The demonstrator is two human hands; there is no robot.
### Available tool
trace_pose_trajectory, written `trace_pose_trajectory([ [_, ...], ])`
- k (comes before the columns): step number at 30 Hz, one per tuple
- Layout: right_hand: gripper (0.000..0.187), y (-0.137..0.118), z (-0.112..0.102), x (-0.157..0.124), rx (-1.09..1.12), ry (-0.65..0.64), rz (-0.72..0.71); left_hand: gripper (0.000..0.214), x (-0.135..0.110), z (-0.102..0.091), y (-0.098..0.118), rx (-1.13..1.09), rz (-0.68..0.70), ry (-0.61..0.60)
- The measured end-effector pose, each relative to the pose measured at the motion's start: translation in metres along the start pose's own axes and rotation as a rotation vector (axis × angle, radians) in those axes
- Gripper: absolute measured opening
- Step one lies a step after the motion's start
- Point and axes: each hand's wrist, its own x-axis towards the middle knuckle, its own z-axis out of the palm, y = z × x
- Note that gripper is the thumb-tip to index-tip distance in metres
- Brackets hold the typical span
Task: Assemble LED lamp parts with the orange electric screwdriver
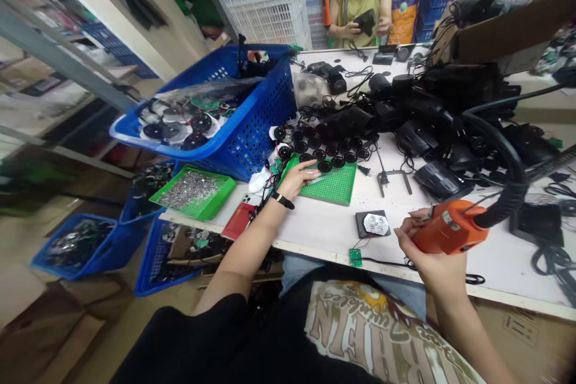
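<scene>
My right hand (425, 249) is wrapped round an orange power screwdriver (450, 227) with a thick black hose running off to the right. It hovers beside a small black block carrying a white round part (375, 223). A little green circuit board (355, 257) lies at the table's front edge below it. My left hand (300, 178), with a black wristband, reaches across to a green perforated mat (335, 185); its fingers lie flat on the mat's left end, near a row of black round parts (324, 155).
A big blue basket (252, 126) of round boards stands at the left. A green tray of screws (194, 192) sits below it, a red phone (237, 220) beside. Black housings and cables (432, 114) crowd the right. Another person (360, 0) works across the table.
</scene>
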Motion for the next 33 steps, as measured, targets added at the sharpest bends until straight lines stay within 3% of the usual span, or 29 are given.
trace_pose_trajectory([
  [5, 0.042, 0.002, -0.006, 0.000, -0.054, 0.010, -0.028, 0.052, 0.004, 0.004, -0.006, -0.118, 0.027, -0.018],
  [9, 0.044, 0.005, -0.009, 0.003, -0.064, -0.008, -0.034, 0.045, 0.007, 0.013, -0.010, -0.123, 0.088, 0.068],
  [19, 0.040, 0.010, -0.011, 0.006, -0.105, -0.014, -0.077, 0.051, 0.017, 0.040, -0.010, 0.007, 0.184, 0.296],
  [33, 0.032, 0.012, -0.013, 0.004, -0.158, 0.009, -0.084, 0.036, 0.031, 0.046, -0.021, 0.076, 0.149, 0.445],
])
